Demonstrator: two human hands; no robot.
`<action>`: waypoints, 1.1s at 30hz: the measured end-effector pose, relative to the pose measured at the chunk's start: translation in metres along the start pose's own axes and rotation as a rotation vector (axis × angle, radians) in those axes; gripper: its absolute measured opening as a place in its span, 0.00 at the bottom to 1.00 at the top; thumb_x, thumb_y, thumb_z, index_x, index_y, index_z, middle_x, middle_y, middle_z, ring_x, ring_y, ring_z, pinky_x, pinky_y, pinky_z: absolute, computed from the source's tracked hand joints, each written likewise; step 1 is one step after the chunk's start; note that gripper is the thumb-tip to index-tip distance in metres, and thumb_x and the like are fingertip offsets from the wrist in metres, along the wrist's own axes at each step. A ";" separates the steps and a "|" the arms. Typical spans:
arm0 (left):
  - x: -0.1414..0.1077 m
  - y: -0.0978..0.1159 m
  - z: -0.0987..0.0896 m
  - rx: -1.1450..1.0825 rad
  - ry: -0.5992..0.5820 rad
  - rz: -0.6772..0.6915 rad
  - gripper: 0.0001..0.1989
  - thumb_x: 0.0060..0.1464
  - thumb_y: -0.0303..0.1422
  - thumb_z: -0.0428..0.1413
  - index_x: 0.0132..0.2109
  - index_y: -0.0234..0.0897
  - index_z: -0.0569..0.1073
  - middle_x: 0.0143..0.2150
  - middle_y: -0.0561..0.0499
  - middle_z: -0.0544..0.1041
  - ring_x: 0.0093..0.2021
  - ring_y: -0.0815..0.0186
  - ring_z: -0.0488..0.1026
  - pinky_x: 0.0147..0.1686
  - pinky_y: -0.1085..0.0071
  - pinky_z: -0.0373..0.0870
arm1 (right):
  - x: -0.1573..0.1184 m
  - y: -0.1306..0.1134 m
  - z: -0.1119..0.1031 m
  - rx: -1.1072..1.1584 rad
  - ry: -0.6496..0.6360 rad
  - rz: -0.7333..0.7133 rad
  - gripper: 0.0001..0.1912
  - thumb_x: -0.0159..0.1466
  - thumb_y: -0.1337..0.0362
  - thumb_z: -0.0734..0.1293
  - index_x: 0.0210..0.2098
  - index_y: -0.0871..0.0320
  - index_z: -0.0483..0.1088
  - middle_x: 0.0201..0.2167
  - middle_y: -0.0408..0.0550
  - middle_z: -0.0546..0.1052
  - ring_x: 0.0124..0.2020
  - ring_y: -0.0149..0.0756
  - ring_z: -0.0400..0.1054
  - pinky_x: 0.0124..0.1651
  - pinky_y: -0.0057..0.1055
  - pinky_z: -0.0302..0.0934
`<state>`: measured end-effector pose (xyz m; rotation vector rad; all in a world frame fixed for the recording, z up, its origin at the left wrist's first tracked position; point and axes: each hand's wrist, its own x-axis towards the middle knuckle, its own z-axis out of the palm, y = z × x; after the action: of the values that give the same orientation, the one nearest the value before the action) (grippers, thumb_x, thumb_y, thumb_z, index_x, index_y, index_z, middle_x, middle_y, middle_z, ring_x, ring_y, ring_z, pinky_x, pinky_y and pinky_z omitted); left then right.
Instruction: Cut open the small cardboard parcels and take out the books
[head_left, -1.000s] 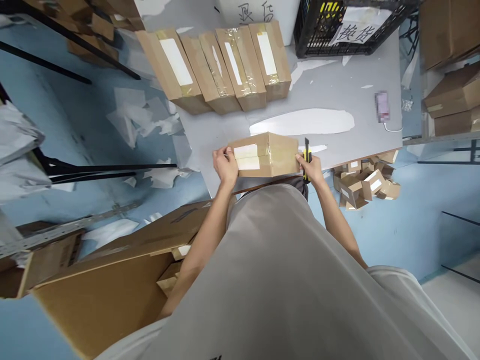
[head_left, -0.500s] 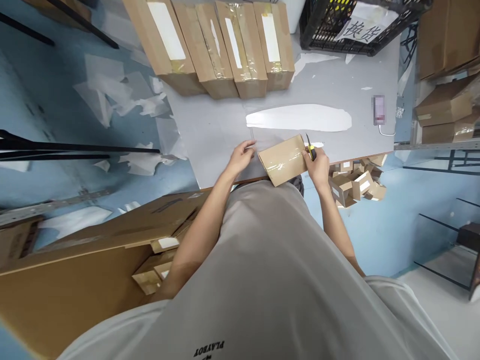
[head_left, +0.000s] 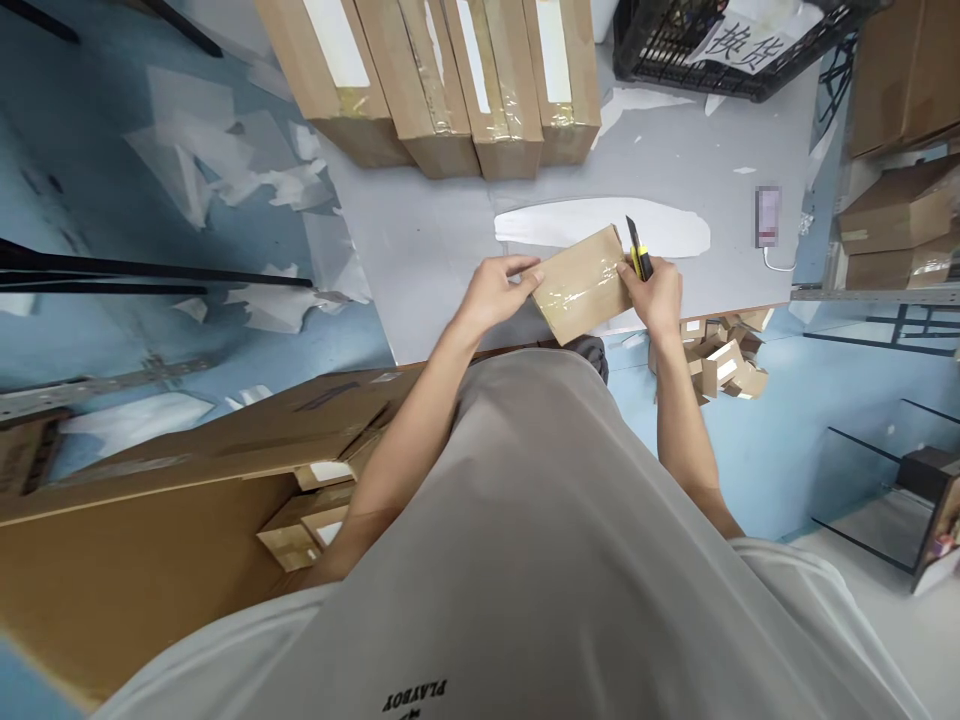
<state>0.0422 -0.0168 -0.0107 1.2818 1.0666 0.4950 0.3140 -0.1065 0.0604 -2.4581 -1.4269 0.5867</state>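
Observation:
A small brown cardboard box (head_left: 581,287), with shiny clear tape across its face, is held tilted above the table's near edge, in front of my shirt. My left hand (head_left: 495,292) grips the box's left corner, the thumb on its face and the fingers at the edge. At the opposite end my right hand (head_left: 657,298) holds the box's right side with the thumb on top. A yellow and black utility knife (head_left: 641,262) is also in my right hand, its dark blade pointing up and away from me.
A long white paper strip (head_left: 600,222) lies on the grey table (head_left: 435,250). Several taped cartons (head_left: 495,150) line the back, beside a black crate (head_left: 690,75). A phone-like object (head_left: 767,217) with a cable is at right. Small boxes (head_left: 724,362) lie below; a large open carton (head_left: 150,580) stands left.
My left hand has moved right and taken hold of the box's left corner. The box and my right hand with the knife have risen and shifted slightly right.

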 end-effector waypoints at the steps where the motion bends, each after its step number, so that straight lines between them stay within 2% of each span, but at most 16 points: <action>1: 0.007 0.000 -0.001 -0.001 0.030 0.018 0.22 0.65 0.42 0.70 0.60 0.35 0.87 0.63 0.41 0.87 0.66 0.43 0.82 0.67 0.49 0.81 | 0.007 0.000 0.001 -0.014 0.007 -0.009 0.24 0.80 0.48 0.64 0.57 0.60 0.82 0.46 0.59 0.86 0.52 0.58 0.81 0.58 0.50 0.75; 4: 0.026 -0.002 -0.002 -0.008 0.083 0.058 0.23 0.65 0.40 0.69 0.62 0.34 0.85 0.66 0.40 0.85 0.66 0.47 0.82 0.67 0.51 0.81 | 0.020 0.004 0.006 -0.045 0.003 -0.009 0.25 0.82 0.47 0.62 0.59 0.60 0.80 0.46 0.60 0.85 0.52 0.57 0.80 0.59 0.50 0.75; 7: 0.037 -0.006 -0.003 -0.013 0.086 0.068 0.22 0.64 0.40 0.70 0.61 0.35 0.86 0.64 0.41 0.86 0.62 0.50 0.84 0.67 0.52 0.82 | 0.016 0.006 0.008 -0.040 0.001 0.003 0.28 0.82 0.44 0.60 0.62 0.59 0.77 0.49 0.61 0.84 0.52 0.56 0.80 0.59 0.49 0.74; 11: 0.041 -0.008 -0.006 -0.022 0.093 0.054 0.20 0.60 0.38 0.72 0.57 0.36 0.88 0.59 0.43 0.88 0.59 0.50 0.85 0.68 0.49 0.80 | -0.013 -0.009 0.000 -0.037 0.006 0.051 0.32 0.84 0.42 0.55 0.72 0.58 0.66 0.57 0.64 0.81 0.56 0.54 0.80 0.59 0.46 0.73; 14: 0.043 -0.004 -0.012 -0.051 0.058 0.024 0.19 0.57 0.37 0.74 0.54 0.35 0.89 0.56 0.43 0.89 0.58 0.48 0.85 0.67 0.48 0.81 | -0.043 -0.037 -0.006 0.032 -0.141 0.137 0.28 0.86 0.48 0.50 0.73 0.58 0.61 0.52 0.59 0.83 0.49 0.49 0.82 0.54 0.41 0.74; 17: 0.044 0.003 -0.017 -0.067 0.023 -0.006 0.19 0.55 0.38 0.77 0.51 0.35 0.90 0.53 0.44 0.89 0.57 0.48 0.86 0.65 0.49 0.82 | -0.066 -0.067 -0.004 0.200 -0.305 0.141 0.22 0.85 0.51 0.54 0.68 0.55 0.65 0.45 0.51 0.86 0.40 0.44 0.83 0.50 0.37 0.75; 20: 0.044 0.010 -0.020 -0.073 0.022 -0.040 0.20 0.51 0.40 0.79 0.49 0.37 0.91 0.52 0.45 0.90 0.55 0.49 0.87 0.64 0.52 0.83 | -0.076 -0.088 0.002 0.264 -0.393 0.037 0.18 0.84 0.51 0.59 0.63 0.52 0.72 0.45 0.50 0.88 0.40 0.45 0.85 0.50 0.36 0.74; 23: 0.043 0.015 -0.020 -0.066 0.030 -0.057 0.21 0.48 0.42 0.80 0.48 0.39 0.91 0.52 0.45 0.91 0.53 0.50 0.87 0.62 0.54 0.84 | -0.074 -0.099 0.007 0.146 -0.358 -0.030 0.15 0.84 0.55 0.62 0.61 0.51 0.77 0.49 0.54 0.89 0.48 0.50 0.86 0.54 0.37 0.72; 26: 0.042 0.016 -0.019 -0.059 0.035 -0.057 0.21 0.49 0.44 0.80 0.47 0.39 0.91 0.51 0.46 0.91 0.52 0.50 0.87 0.60 0.55 0.85 | -0.069 -0.106 0.007 0.042 -0.351 -0.046 0.16 0.84 0.58 0.61 0.61 0.52 0.79 0.52 0.55 0.89 0.53 0.52 0.85 0.56 0.37 0.71; 33: 0.044 0.009 -0.016 -0.060 0.056 -0.049 0.22 0.51 0.46 0.79 0.48 0.39 0.91 0.51 0.45 0.90 0.52 0.49 0.88 0.58 0.54 0.86 | -0.067 -0.134 0.002 -0.217 -0.441 0.020 0.20 0.86 0.60 0.59 0.67 0.57 0.76 0.49 0.60 0.89 0.51 0.54 0.85 0.56 0.40 0.72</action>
<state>0.0515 0.0293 -0.0164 1.1926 1.1188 0.5244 0.1799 -0.0981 0.1271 -2.6204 -1.7016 1.0850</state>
